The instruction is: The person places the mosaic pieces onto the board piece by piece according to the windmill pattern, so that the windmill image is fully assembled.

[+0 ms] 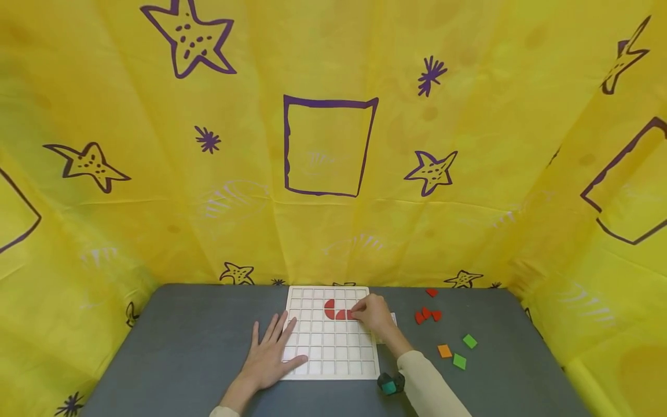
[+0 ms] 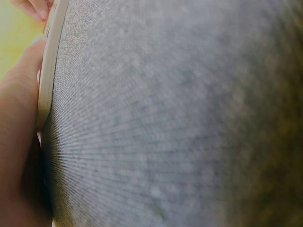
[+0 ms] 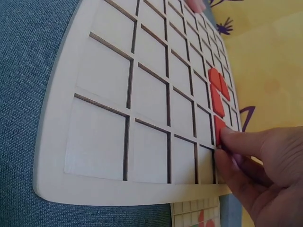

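A white wooden grid board (image 1: 333, 341) lies on the dark table, its square cells framed by raised ridges. Red pieces with rounded edges (image 1: 330, 310) sit in cells of an upper row. My right hand (image 1: 376, 317) pinches a red piece (image 3: 218, 128) between thumb and fingertips, at a cell to the right of the others in that row. The left hand (image 1: 268, 356) rests with spread fingers over the board's left edge and the table beside it. In the left wrist view the thumb (image 2: 28, 61) lies along the board's edge (image 2: 49, 66).
Several loose red pieces (image 1: 427, 314) lie right of the board. Nearer are an orange square (image 1: 444, 351) and green squares (image 1: 470, 341). A small card with a printed grid (image 3: 195, 213) is partly under my right arm. A black and teal object (image 1: 389, 384) is beside the right sleeve.
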Tool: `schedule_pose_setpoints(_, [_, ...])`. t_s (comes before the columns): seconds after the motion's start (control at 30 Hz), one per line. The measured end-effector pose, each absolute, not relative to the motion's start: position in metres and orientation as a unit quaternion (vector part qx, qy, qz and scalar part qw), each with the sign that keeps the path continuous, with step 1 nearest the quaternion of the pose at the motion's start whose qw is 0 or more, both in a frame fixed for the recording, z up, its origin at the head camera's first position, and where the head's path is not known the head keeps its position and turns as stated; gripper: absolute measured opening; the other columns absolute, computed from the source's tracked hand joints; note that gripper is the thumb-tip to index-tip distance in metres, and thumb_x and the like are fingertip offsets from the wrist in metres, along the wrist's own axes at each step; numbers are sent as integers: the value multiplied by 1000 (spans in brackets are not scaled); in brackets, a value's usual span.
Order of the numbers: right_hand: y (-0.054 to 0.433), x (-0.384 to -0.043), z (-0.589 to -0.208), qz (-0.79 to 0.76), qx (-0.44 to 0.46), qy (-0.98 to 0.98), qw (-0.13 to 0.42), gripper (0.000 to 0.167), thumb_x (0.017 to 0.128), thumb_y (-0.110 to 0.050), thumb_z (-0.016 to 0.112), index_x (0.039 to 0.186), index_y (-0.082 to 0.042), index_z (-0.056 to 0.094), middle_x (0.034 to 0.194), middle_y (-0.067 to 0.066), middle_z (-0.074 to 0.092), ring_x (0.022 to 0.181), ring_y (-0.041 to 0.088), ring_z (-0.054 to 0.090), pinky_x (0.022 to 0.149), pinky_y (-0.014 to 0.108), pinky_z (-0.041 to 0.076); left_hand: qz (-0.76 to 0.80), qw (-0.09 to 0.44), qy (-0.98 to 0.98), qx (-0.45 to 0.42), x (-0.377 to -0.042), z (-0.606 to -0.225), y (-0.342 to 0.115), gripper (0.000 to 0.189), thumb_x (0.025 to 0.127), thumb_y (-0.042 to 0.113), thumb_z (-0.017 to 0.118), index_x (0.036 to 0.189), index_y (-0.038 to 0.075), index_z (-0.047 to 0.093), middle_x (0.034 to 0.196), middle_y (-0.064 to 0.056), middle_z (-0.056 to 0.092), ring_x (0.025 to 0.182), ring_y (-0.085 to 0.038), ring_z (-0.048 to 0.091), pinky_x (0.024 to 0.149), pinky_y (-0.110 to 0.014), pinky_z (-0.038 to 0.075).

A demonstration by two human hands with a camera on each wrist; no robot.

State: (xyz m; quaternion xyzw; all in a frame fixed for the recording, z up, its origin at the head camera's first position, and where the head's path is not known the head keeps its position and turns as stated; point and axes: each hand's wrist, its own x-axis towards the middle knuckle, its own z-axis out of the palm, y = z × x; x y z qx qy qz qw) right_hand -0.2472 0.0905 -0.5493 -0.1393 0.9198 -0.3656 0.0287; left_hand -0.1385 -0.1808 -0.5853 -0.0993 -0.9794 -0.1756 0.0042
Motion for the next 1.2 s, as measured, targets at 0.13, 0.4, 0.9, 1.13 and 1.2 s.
schedule_pose_setpoints(0.13, [92,-248,-547,-376,-152,913,49,3,83,-3,76,83,-2,79,79,3,73,73,13,61,66,29,52,-178,17,-978,-104,-137,-586,-182,90,85,72,53,153,15,36,161,-10,22,147,-36,19,111,-68,-2])
schedule_pose_setpoints(0.4, [96,-246,-541,-387,-164,905,72,6,86,-3,73,89,-2,78,85,4,72,76,14,59,69,30,53,-180,25,-978,-106,-137,-587,-182,91,85,72,53,153,13,36,161,-11,23,147,-36,19,111,-68,-1])
schedule_pose_setpoints(0.9, [127,-253,-535,-397,-147,905,35,7,86,-2,72,91,-2,76,86,5,73,77,16,65,70,34,56,-185,32,-977,-105,-137,-593,-182,92,84,72,54,152,13,36,161,-10,24,147,-36,20,111,-67,-2])
schedule_pose_setpoints(1.13, [146,-252,-527,-405,-127,905,30,9,88,-2,70,94,0,77,88,6,73,78,19,66,71,35,56,-182,35,-977,-109,-138,-589,-181,91,84,72,54,152,13,37,161,-11,25,146,-36,21,112,-66,-1])
schedule_pose_setpoints(1.2, [151,-253,-527,-407,-125,905,24,9,87,-2,71,94,0,77,88,7,74,78,19,67,70,34,56,-184,29,-976,-108,-138,-588,-180,91,84,71,55,152,12,37,161,-12,24,146,-37,20,111,-67,-2])
